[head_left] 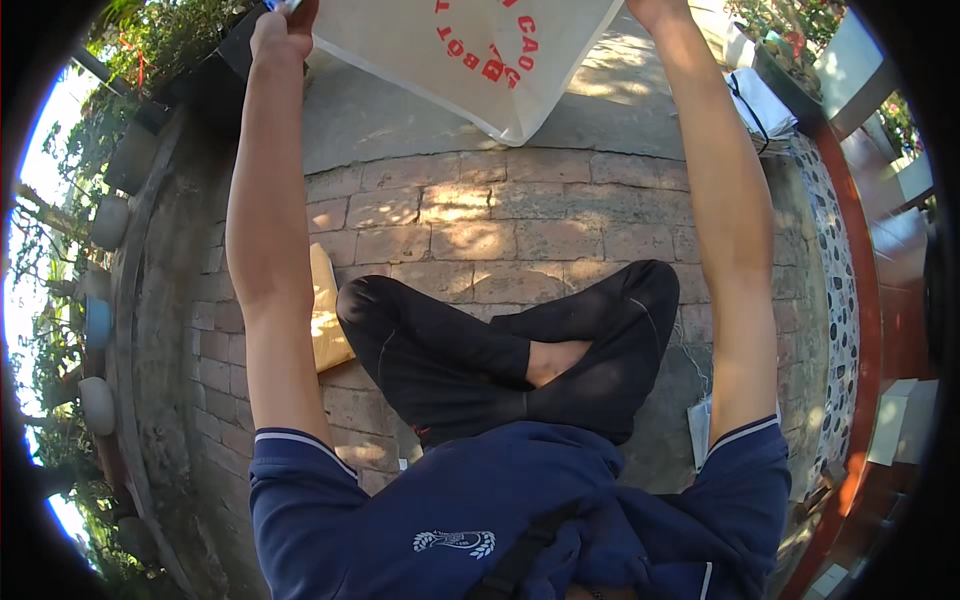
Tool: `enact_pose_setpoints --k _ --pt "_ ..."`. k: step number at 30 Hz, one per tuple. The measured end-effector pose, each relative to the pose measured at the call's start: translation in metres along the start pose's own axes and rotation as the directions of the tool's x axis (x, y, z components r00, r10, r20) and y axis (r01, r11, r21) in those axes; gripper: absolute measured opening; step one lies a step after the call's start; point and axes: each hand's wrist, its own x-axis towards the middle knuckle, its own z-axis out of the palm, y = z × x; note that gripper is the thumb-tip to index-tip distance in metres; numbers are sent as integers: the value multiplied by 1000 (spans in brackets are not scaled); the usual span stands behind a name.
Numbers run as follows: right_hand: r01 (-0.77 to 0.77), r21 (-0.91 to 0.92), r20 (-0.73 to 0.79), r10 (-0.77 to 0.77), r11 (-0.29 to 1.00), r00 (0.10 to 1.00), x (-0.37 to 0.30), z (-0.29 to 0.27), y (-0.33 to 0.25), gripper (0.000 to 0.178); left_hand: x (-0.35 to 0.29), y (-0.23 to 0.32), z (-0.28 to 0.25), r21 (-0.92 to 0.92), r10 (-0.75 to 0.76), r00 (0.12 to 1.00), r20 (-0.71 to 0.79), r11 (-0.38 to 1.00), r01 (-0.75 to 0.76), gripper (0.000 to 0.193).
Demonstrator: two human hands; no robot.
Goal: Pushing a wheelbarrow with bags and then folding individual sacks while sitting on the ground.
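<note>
A whitish, see-through plastic sack with red printing hangs spread between my raised arms at the far edge of the view. One of its corners points down toward me. My left hand is closed at the sack's left side, with a small blue and white bit showing at the fingers. At the opposite side, my right hand grips the sack's edge; its fingers are mostly cut off by the top of the picture. Both arms are stretched out straight, above my crossed legs in black trousers.
I sit on brick paving. A yellow-brown bag lies beside my left knee. A white bundle with a black strap is at far right, near a plant pot. A pale flat item with a cord lies by my right arm.
</note>
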Motion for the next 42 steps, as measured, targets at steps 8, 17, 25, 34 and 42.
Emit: enact_pose_setpoints --k 8,17,25,34,42 --pt "550 90 -259 -513 830 818 -171 35 -147 16 -201 1 95 -144 598 703 385 791 -594 35" --pt "-335 -173 -147 312 926 939 -382 -87 10 8 -365 -157 -80 78 -175 910 -375 972 220 27" --pt "-574 -524 -142 600 629 787 -412 -95 -38 16 -468 -140 -100 248 -261 758 -598 839 484 27" --pt "-76 -48 -54 74 996 996 -387 -58 -130 30 -458 -59 1 890 653 605 456 -329 -316 31" --pt "-467 -106 -294 421 878 858 -233 -63 -105 29 -307 -53 41 605 268 960 -86 779 -164 24"
